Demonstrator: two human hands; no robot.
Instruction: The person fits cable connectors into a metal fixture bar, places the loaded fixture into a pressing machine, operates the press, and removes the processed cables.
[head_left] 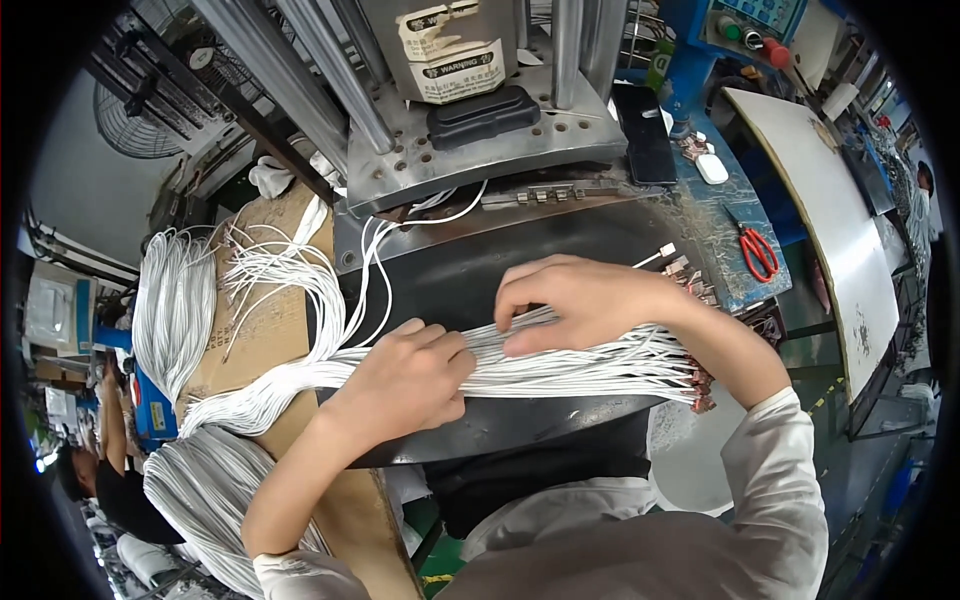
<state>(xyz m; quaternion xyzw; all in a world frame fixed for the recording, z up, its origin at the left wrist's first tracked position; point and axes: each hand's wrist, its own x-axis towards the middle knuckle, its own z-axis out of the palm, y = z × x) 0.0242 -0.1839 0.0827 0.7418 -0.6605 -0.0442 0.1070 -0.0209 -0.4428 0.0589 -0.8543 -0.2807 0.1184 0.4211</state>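
A thick bundle of white cables (570, 372) lies across the black work surface (440, 270) in front of me. Its right end carries many copper-coloured metal terminals (702, 385). My left hand (405, 378) is closed, with curled fingers, on the bundle near its middle. Over the bundle to the right, my right hand (580, 300) is bent at the fingers, with thumb and forefinger apart. Its fingertips are at the cables' upper edge; I see nothing gripped between them. One cable with a white end piece (668, 250) sticks out behind my right wrist.
A metal press (480, 140) with upright columns stands behind the bundle. Looped white cables (175, 310) lie at the left, partly over cardboard (270, 335). Red-handled pliers (757, 252), a black phone (643, 135) and a white case (711, 168) are at the right. Another person (120, 490) is far left.
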